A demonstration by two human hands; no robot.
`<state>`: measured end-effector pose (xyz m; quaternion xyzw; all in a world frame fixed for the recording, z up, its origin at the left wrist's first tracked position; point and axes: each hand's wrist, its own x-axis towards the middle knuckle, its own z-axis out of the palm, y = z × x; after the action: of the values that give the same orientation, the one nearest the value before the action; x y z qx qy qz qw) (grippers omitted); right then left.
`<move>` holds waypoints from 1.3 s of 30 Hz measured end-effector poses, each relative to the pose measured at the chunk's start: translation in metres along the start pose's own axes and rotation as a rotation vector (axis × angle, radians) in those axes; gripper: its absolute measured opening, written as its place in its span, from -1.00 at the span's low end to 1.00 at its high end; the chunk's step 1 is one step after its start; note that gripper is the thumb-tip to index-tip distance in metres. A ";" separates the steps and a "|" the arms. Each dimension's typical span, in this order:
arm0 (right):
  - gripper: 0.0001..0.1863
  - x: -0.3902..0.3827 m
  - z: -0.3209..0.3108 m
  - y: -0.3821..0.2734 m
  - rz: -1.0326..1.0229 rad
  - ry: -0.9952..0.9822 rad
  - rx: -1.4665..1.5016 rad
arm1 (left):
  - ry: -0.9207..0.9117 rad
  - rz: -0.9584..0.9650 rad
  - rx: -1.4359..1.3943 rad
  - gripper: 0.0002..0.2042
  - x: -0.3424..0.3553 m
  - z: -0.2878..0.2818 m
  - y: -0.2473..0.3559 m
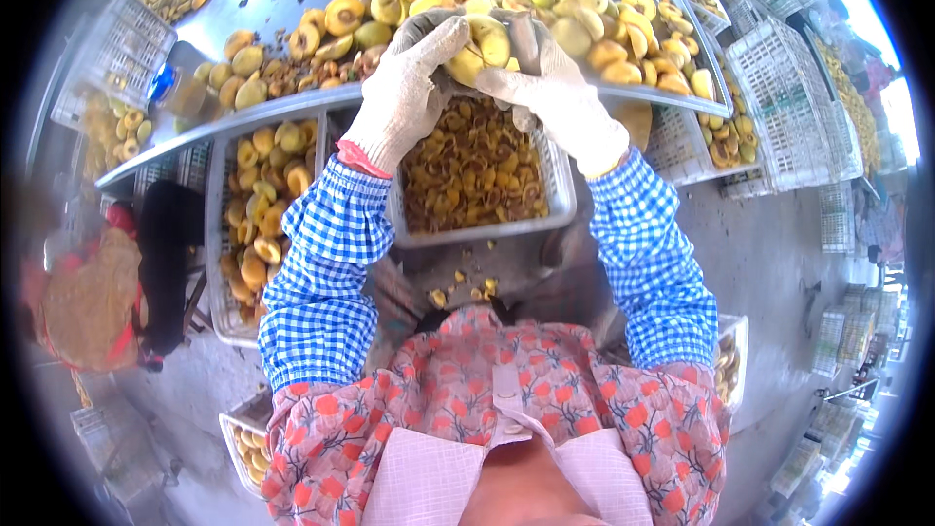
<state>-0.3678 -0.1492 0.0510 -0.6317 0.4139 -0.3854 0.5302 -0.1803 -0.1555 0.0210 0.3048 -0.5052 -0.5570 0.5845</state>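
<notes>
My left hand point(404, 88), in a pale knit work glove, closes around yellow peach pieces point(477, 54) above the table's front edge. On the other side, my right hand point(565, 97) grips the same fruit, its thumb lying across the lower part. The fingertips of both gloves look darker, and the far fingers are partly hidden by the fruit. Directly below my hands stands a white crate point(487, 237) filled with brownish-yellow scraps point(472, 175). Just beyond, a long heap of halved yellow peaches point(390, 5) lies on the metal table point(263, 10).
A crate of peach halves point(258, 214) stands left of the scrap crate. Stacked white crates point(779, 88) rise at the right. Another person point(97, 282) sits at the far left. A clear container with a blue lid point(175, 86) rests near the table's left edge.
</notes>
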 end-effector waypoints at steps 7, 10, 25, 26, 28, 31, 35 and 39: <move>-0.35 -0.071 0.030 -0.007 0.001 0.041 0.081 | 0.001 -0.206 0.161 -0.50 -0.072 0.026 0.020; -0.41 -0.067 0.031 0.004 0.019 -0.019 0.122 | 0.031 -0.255 0.466 -0.55 -0.074 0.029 0.032; -0.49 0.041 0.000 0.026 0.225 0.098 0.618 | 0.060 -0.356 0.328 -0.56 0.044 0.001 -0.011; -0.46 0.048 -0.005 0.026 0.211 0.066 0.598 | 0.043 -0.333 0.340 -0.55 0.050 0.001 -0.011; -0.41 0.057 -0.013 0.019 0.186 0.004 0.560 | 0.010 -0.293 0.363 -0.54 0.062 0.001 -0.003; -0.37 0.075 -0.028 0.028 0.069 -0.047 0.427 | -0.092 -0.212 0.605 -0.45 0.083 -0.001 -0.007; -0.55 0.078 -0.032 0.025 0.130 0.057 0.506 | -0.081 -0.188 0.477 -0.45 0.087 0.013 -0.002; -0.61 0.079 -0.034 0.025 0.172 0.103 0.638 | -0.070 -0.172 0.409 -0.46 0.091 0.012 -0.009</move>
<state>-0.3735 -0.2373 0.0346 -0.3761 0.3507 -0.4808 0.7102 -0.2069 -0.2423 0.0391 0.4394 -0.5996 -0.5012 0.4431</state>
